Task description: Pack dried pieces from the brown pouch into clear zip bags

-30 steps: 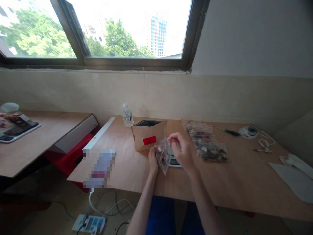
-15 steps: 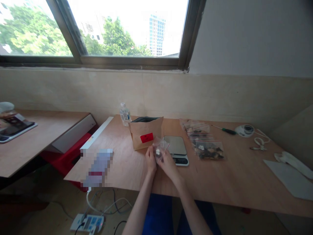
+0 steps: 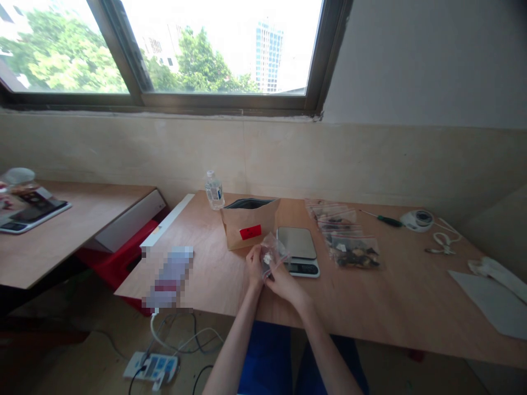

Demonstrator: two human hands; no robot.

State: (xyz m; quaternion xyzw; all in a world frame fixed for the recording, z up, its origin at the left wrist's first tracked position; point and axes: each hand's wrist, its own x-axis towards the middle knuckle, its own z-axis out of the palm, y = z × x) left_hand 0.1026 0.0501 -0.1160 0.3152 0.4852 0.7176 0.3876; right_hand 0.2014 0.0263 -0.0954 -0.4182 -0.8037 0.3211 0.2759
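Note:
Both my hands meet over the wooden table (image 3: pixel 230 285), just left of and in front of a digital kitchen scale (image 3: pixel 297 244). My left hand (image 3: pixel 255 267) and my right hand (image 3: pixel 284 284) together hold a small clear zip bag (image 3: pixel 272 255) with something small and pale inside. Behind my hands stands a brown paper bag (image 3: pixel 249 227) with a red label and a dark lining. Several filled zip bags (image 3: pixel 346 238) lie in an overlapping row right of the scale.
A plastic water bottle (image 3: pixel 214 190) stands at the back edge. Farther right lie a screwdriver (image 3: pixel 382 220), a white roll (image 3: pixel 418 220) and a white sheet (image 3: pixel 494 302). A pixelated item (image 3: pixel 168 277) lies at the left. Another table (image 3: pixel 82 230) stands left; a power strip (image 3: pixel 150 366) sits on the floor.
Since a second ago, my hands have dropped lower and moved nearer my body, uncovering the scale. The zip bag has come down with them and now sits beside the scale.

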